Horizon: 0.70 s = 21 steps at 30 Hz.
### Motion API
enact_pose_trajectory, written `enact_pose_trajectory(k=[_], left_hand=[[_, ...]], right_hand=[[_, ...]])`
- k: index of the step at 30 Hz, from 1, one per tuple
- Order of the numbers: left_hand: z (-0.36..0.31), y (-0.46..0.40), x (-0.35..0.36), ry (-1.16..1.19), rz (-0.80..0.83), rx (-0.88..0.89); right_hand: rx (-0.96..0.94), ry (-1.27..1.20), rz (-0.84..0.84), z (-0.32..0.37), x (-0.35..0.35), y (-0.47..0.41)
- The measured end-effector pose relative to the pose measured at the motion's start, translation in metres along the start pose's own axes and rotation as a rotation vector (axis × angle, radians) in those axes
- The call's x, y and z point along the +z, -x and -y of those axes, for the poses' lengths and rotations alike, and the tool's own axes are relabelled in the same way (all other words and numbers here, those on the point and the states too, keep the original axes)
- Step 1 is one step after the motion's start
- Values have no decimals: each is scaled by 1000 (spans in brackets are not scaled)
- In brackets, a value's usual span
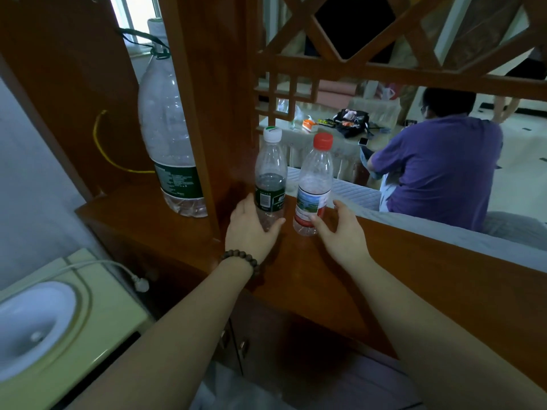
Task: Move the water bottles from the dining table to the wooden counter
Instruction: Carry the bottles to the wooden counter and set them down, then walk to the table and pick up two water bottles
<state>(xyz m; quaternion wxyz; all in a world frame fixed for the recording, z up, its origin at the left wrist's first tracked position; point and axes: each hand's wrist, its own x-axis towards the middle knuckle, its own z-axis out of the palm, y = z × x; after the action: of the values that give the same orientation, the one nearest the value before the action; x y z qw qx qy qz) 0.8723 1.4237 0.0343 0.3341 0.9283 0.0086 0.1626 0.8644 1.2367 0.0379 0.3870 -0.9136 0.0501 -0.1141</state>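
Both bottles stood on the wooden surface [310, 261], left hand [251, 229] wrapping the green-label bottle [270, 179], right hand [340, 229] loosely cupping the red-cap bottle [315, 184] at 3 o'clock, light, crushable, probably best gripped mid-label.

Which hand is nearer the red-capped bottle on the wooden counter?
Right. The right hand touches the lower part of the red-capped bottle, fingers loosely around it. The left hand is at the neighbouring white-capped bottle, on its far side from the red-capped one.
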Motion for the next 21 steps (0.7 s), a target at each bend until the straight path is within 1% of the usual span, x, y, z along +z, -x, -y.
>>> enact_pose_trajectory(k=[3, 5, 11, 15, 21], left_hand=[[1, 24, -3, -90, -19, 56], [-1, 38, -3, -166, -4, 107], [-9, 72, 0, -315, 151, 222], [-17, 91, 1, -310, 271, 295], [-37, 144, 2, -253, 385, 512]], right_hand=[[-53, 125, -35, -8, -4, 19], [-56, 232, -36, -12, -8, 32], [50, 471, -28, -21, -25, 82], [120, 508, -72, -24, -39, 123], [260, 474, -241, -38, -56, 218]])
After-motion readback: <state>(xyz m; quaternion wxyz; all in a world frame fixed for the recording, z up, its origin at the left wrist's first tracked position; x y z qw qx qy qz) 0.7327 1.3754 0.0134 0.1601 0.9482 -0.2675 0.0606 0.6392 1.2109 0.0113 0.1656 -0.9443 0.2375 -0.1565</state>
